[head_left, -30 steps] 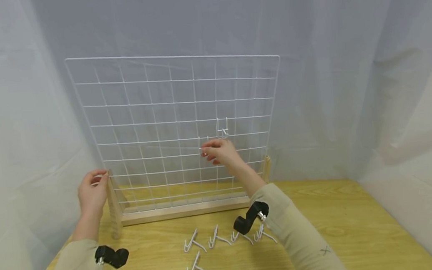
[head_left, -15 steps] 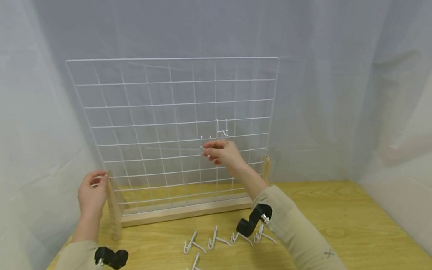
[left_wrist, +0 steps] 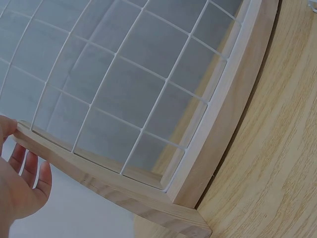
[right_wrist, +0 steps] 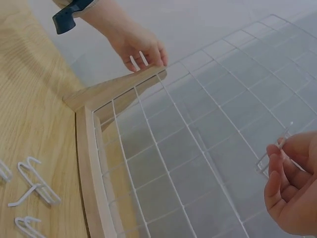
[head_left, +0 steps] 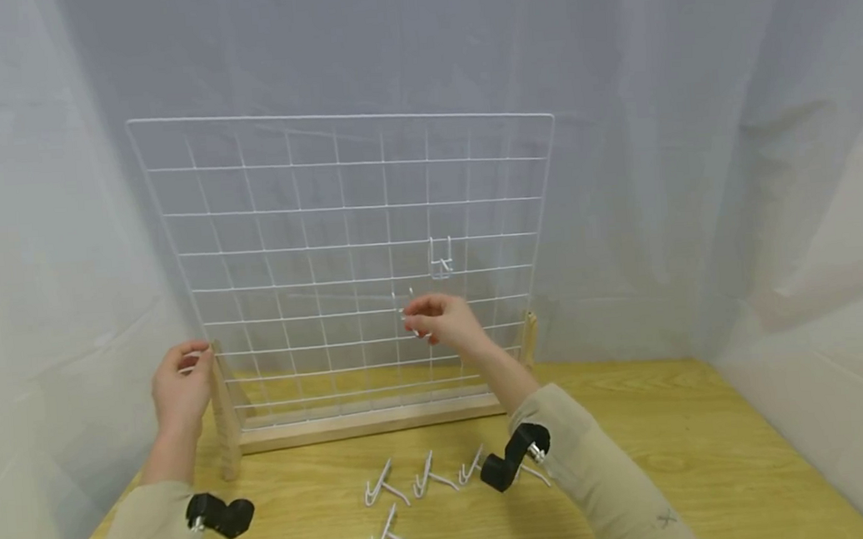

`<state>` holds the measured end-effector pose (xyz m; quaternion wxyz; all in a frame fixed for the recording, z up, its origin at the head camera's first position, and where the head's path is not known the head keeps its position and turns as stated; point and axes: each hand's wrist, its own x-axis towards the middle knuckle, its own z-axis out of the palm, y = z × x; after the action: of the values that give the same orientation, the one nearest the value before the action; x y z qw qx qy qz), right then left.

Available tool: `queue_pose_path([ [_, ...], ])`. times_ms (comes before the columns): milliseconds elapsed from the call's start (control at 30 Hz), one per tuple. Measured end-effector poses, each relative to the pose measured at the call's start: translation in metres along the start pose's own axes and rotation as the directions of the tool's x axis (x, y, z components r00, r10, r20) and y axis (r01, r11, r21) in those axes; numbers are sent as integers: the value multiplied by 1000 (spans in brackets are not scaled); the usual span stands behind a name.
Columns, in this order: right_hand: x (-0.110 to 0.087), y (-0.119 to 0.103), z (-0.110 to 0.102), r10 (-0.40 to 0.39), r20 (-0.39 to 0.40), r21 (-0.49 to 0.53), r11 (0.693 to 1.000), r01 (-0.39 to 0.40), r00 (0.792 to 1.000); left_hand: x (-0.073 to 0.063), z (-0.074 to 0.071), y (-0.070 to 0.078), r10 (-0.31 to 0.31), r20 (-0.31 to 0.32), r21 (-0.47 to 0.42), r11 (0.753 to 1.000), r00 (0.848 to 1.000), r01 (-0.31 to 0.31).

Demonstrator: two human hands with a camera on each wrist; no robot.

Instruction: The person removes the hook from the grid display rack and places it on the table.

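In the head view, my left hand holds the top of the wooden side post. The left wrist view shows its thumb side at the post's end and the other fingers bent beneath. My right hand pinches a white wire hook in front of the white wire grid panel, right of its middle. Two upright prongs of that hook rise beside the fingertips; the fingers hide most of the rest. Just above the right hand, another white wire hook hangs on the grid.
The grid stands in a wooden base on the wood-grain table. Several white hooks lie in a row before the base, one partly behind the right wrist's black mount. One more hook lies nearer. White curtains surround the table.
My right hand has lowered slightly with its hook, whose prongs now sit lower against the grid. The hanging hook shows more fully. My left hand keeps its place on the post.
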<state>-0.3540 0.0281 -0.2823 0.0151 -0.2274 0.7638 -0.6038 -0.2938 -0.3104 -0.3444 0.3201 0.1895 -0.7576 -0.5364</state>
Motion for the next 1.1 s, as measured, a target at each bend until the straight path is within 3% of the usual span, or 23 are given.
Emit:
queue_pose_path([
  [700, -35, 44, -15, 12, 97, -60, 998, -6, 995, 1, -1, 1, 12, -12, -13, 1000, 1000, -12],
  [867, -43, 52, -16, 35, 101, -99, 995, -25, 994, 1, -2, 1, 19, -15, -16, 1000, 1000, -19],
  [1100, -51, 64, -12, 66, 118, -75, 996, -57, 991, 1, -2, 2, 16, -11, -22, 1000, 1000, -16],
])
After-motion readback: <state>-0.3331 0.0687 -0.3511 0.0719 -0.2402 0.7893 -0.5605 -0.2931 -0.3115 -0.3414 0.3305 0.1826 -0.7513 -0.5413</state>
